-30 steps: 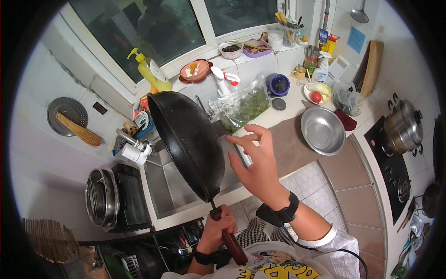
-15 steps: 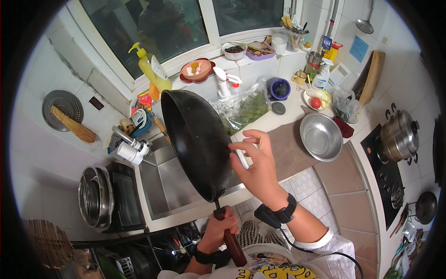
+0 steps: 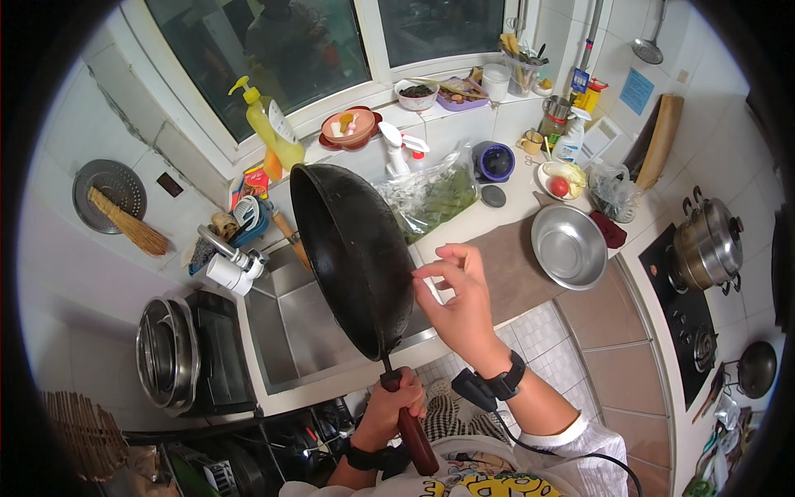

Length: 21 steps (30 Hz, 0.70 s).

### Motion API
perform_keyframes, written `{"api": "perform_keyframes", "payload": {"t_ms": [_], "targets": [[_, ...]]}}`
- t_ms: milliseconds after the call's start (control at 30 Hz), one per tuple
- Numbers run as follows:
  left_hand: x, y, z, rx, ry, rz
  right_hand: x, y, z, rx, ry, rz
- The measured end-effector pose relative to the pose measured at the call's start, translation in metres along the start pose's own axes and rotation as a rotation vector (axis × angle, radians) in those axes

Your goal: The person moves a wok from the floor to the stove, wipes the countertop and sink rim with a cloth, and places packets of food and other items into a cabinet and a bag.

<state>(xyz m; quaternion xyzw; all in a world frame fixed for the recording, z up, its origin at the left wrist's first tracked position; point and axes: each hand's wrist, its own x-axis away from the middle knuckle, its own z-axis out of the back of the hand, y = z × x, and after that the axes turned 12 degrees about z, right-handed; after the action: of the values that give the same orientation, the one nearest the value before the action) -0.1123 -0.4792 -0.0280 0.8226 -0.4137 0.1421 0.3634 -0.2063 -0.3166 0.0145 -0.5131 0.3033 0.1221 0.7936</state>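
At the left of the frame a stack of steel pots [image 3: 168,354] sits beside the steel sink [image 3: 290,331], with the faucet [image 3: 232,261] above it. Low in the middle, the left hand [image 3: 389,414] is closed around the reddish handle of a black wok [image 3: 352,257], which is tilted on edge over the sink at the frame's centre. Just right of it, the right hand [image 3: 460,306] has its fingers loosely spread, fingertips at the wok's rim, holding nothing; further right a steel bowl [image 3: 568,247] rests on the counter [image 3: 513,273].

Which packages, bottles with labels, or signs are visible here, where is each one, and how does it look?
Yellow pump bottle: window sill, left; tall, pale label.
White spray bottle: back counter, right; blue label.
Clear plastic bag: counter behind the black wok; holds green leaves.
Blue paper sign: right wall; small rectangle.
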Motion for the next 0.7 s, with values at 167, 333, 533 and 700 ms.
{"api": "perform_keyframes", "payload": {"t_ms": [167,333,533,700], "targets": [[0.003,-0.002,0.0,0.014,-0.009,0.007,0.008,0.001,0.004,-0.225,0.046,-0.194],[0.004,0.001,0.003,0.014,-0.01,0.001,0.01,-0.006,0.021,-0.708,0.099,-0.658],[-0.009,0.007,0.006,0.042,0.029,0.033,0.027,-0.004,0.072,-1.152,0.324,-0.9],[-0.018,0.001,-0.001,-0.008,0.131,-0.012,0.083,-0.014,0.166,-1.046,0.63,-0.853]]}}
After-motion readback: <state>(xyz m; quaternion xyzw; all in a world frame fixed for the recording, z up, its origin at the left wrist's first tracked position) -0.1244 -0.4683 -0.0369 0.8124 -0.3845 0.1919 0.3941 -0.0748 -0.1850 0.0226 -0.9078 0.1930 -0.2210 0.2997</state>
